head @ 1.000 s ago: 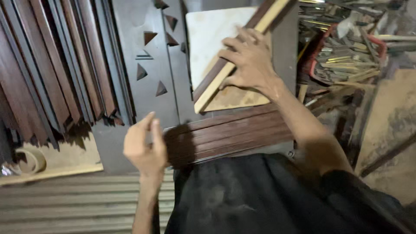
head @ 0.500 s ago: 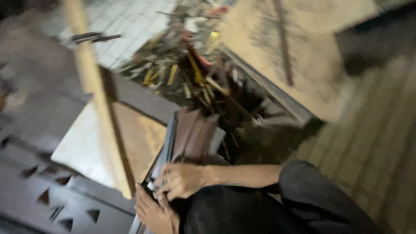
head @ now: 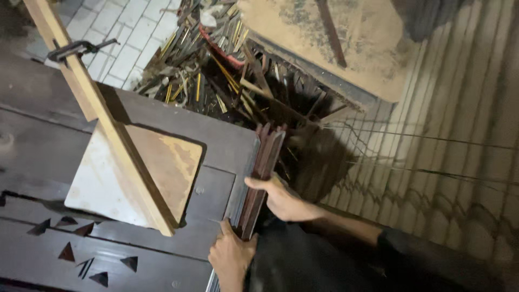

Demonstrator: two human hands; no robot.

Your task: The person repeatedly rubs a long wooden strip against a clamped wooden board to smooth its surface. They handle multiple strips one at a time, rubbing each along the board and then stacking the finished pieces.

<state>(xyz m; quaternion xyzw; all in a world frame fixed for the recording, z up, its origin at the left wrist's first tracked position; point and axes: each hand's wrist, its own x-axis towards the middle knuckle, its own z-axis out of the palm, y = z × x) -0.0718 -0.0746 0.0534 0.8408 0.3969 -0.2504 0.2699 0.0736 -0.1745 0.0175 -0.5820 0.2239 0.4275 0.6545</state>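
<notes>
While the slats [head: 263, 178] are stood on edge at the worktop [head: 216, 146] rim, they are grasped by the left hand [head: 231, 257] low down; the right hand [head: 282, 199] is clasped round their side.

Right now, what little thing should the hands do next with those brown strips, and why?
Probably square up the bundle of brown strips: their pointed ends look uneven. The left hand holds the near end and the right hand steadies the side, at the dark table edge.
</notes>
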